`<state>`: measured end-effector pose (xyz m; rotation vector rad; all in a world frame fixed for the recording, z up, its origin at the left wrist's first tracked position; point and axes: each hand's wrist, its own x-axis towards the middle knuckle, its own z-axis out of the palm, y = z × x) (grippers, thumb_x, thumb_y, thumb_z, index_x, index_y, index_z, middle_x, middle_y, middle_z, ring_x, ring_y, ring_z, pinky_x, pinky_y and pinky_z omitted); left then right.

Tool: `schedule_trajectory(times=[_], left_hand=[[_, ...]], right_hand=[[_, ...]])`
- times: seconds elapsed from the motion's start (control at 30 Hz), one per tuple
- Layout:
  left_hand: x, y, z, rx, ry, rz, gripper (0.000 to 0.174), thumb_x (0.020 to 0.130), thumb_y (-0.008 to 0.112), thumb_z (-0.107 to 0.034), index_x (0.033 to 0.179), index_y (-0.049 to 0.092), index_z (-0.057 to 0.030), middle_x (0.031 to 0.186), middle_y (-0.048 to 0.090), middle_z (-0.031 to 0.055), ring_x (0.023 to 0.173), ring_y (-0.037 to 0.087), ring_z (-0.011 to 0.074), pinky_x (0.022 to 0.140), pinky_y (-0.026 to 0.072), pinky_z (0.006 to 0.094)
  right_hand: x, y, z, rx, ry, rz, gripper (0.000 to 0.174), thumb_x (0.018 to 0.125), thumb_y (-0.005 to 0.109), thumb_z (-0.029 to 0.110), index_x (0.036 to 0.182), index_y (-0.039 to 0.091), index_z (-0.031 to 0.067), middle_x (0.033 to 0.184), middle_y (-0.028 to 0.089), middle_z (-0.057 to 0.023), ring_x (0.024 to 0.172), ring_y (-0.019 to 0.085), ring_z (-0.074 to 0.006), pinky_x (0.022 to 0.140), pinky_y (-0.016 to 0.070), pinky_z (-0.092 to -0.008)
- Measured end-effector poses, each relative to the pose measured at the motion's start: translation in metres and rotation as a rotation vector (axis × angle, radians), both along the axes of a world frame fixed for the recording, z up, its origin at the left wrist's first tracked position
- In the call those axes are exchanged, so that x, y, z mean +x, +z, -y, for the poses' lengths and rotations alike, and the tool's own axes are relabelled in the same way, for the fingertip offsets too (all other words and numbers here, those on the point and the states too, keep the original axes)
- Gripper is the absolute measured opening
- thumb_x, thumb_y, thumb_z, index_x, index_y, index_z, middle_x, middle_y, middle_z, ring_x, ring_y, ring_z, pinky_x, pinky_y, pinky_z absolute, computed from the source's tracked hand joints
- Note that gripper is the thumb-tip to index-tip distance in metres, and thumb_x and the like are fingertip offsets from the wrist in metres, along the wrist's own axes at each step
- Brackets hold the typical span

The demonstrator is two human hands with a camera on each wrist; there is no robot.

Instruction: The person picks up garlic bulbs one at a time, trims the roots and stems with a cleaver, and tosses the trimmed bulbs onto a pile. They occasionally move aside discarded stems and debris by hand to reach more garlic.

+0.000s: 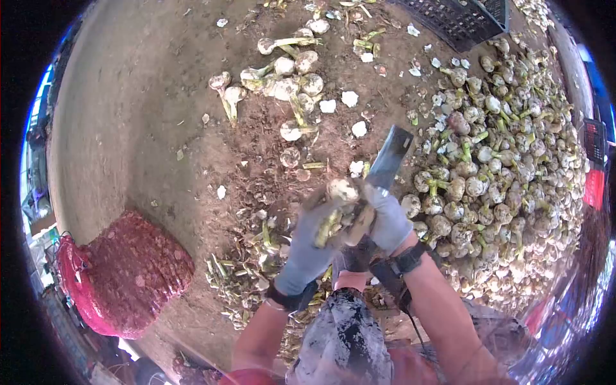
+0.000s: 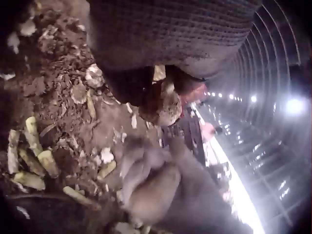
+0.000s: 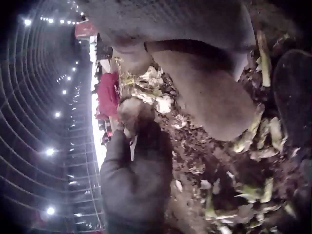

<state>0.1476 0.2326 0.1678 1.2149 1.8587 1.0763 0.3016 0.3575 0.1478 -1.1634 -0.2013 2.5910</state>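
Observation:
My gloved left hand (image 1: 311,240) grips a garlic bulb (image 1: 342,190) by its green stalk, bulb end up, in front of my knees. My gloved right hand (image 1: 387,218) is right beside it, curled round the handle of a broad knife (image 1: 390,164) whose blade points up and away. The blade stands just right of the bulb. In the left wrist view the bulb (image 2: 163,105) hangs under the glove (image 2: 170,34). The right wrist view shows the bulb's papery skin (image 3: 146,92) between both gloves.
A big heap of untrimmed garlic (image 1: 507,160) fills the right side. Trimmed bulbs (image 1: 289,80) lie scattered on the dirt floor ahead. Cut stalks (image 1: 240,266) litter the ground near my knees. A red mesh sack (image 1: 128,276) lies at left, a black crate (image 1: 459,19) at the top.

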Motion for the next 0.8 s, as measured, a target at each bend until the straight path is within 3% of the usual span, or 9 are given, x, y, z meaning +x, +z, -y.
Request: schedule_trajectory(times=[0.07,0.17,0.2,0.3,0.33,0.4,0.57,0.73,0.8], left_hand=[[-0.007,0.018,0.004,-0.093,-0.191,0.370,0.068,0.086,0.075,-0.031,0.141,0.046,-0.0016,0.139,0.051,0.0181,0.132,0.048,0.0288,0.110,0.0409,0.0392],[-0.015,0.024,0.006,-0.188,-0.055,0.579,0.063,0.084,0.073,-0.016,0.139,0.046,-0.0010,0.146,0.043,0.0154,0.131,0.048,0.0259,0.106,0.0438,0.0385],[-0.018,0.038,-0.007,-0.393,0.118,0.828,0.058,0.084,0.074,-0.014,0.135,0.050,-0.0015,0.138,0.052,0.0126,0.125,0.052,0.0197,0.103,0.0446,0.0333],[-0.015,0.022,-0.015,-0.459,-0.033,0.747,0.051,0.086,0.072,-0.011,0.132,0.053,-0.0012,0.126,0.061,0.0087,0.116,0.055,0.0139,0.098,0.0459,0.0300],[-0.011,0.015,-0.012,-0.380,-0.044,0.732,0.046,0.086,0.072,-0.009,0.129,0.055,-0.0003,0.115,0.065,0.0044,0.108,0.056,0.0108,0.094,0.0462,0.0289],[-0.009,0.015,-0.011,-0.398,-0.057,0.732,0.047,0.086,0.072,-0.010,0.129,0.055,-0.0002,0.116,0.065,0.0047,0.107,0.057,0.0111,0.094,0.0466,0.0290],[-0.013,0.013,-0.009,-0.361,-0.041,0.717,0.047,0.087,0.071,-0.009,0.130,0.054,-0.0002,0.115,0.066,0.0052,0.103,0.059,0.0115,0.092,0.0480,0.0295],[0.002,-0.005,0.002,-0.222,0.315,0.658,0.047,0.086,0.067,-0.004,0.131,0.054,-0.0004,0.111,0.067,0.0066,0.100,0.061,0.0132,0.091,0.0489,0.0294],[-0.005,0.001,-0.001,-0.301,0.257,0.595,0.048,0.085,0.065,-0.001,0.132,0.053,-0.0004,0.111,0.067,0.0074,0.101,0.062,0.0140,0.091,0.0495,0.0297]], right_hand=[[0.005,0.009,-0.009,0.066,-0.032,0.020,0.053,0.094,0.065,0.025,0.137,0.048,-0.0007,0.114,0.066,-0.0113,0.094,0.067,-0.0231,0.081,0.0562,-0.0379],[0.006,0.018,-0.010,0.183,-0.041,0.072,0.046,0.092,0.065,0.018,0.130,0.054,-0.0042,0.110,0.067,-0.0108,0.098,0.067,-0.0222,0.086,0.0548,-0.0368],[0.003,0.021,-0.010,0.280,0.038,0.102,0.042,0.091,0.065,0.017,0.125,0.058,-0.0051,0.109,0.068,-0.0102,0.097,0.067,-0.0209,0.087,0.0539,-0.0352],[-0.009,0.033,-0.005,0.385,0.194,0.162,0.030,0.088,0.066,0.010,0.114,0.066,-0.0060,0.108,0.069,-0.0082,0.092,0.065,-0.0159,0.084,0.0516,-0.0294],[-0.013,0.038,-0.005,0.472,0.257,0.186,0.029,0.086,0.068,0.008,0.113,0.068,-0.0032,0.100,0.069,-0.0048,0.082,0.062,-0.0108,0.072,0.0483,-0.0250],[-0.017,0.044,-0.009,0.527,0.390,0.245,0.025,0.083,0.071,0.008,0.108,0.073,0.0038,0.085,0.067,0.0040,0.066,0.051,-0.0011,0.055,0.0385,-0.0185],[-0.017,0.051,-0.016,0.537,0.437,0.325,0.031,0.083,0.071,0.012,0.113,0.071,0.0027,0.084,0.066,0.0052,0.066,0.052,-0.0028,0.057,0.0418,-0.0200],[-0.009,0.049,0.000,0.525,0.375,0.464,0.037,0.084,0.071,0.015,0.119,0.067,0.0017,0.080,0.066,0.0021,0.066,0.054,-0.0060,0.061,0.0450,-0.0219],[-0.003,0.054,0.012,0.979,0.572,0.661,0.039,0.081,0.071,0.015,0.117,0.066,0.0017,0.080,0.067,-0.0037,0.067,0.061,-0.0140,0.063,0.0489,-0.0273]])
